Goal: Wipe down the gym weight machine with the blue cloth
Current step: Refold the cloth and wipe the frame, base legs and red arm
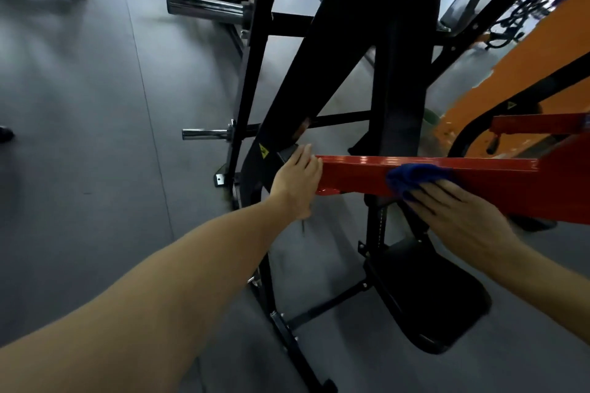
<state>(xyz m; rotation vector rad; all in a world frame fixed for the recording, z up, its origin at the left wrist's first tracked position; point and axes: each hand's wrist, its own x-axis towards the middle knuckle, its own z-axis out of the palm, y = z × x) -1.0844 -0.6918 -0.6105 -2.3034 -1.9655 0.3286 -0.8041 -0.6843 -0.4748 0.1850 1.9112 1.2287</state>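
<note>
A black-framed weight machine stands in front of me, with a red square arm running across it at hand height. My left hand rests with straight fingers against the left end of the red arm. A bunched blue cloth lies on the near face of the red arm. My right hand presses it flat against the metal with straight fingers. A second red bar sits higher at the right.
A black seat pad sits low under the red arm. Chrome plate pegs stick out left from the frame. An orange wall is at the right. Grey rubber floor spreads to the left, with other machines at the back.
</note>
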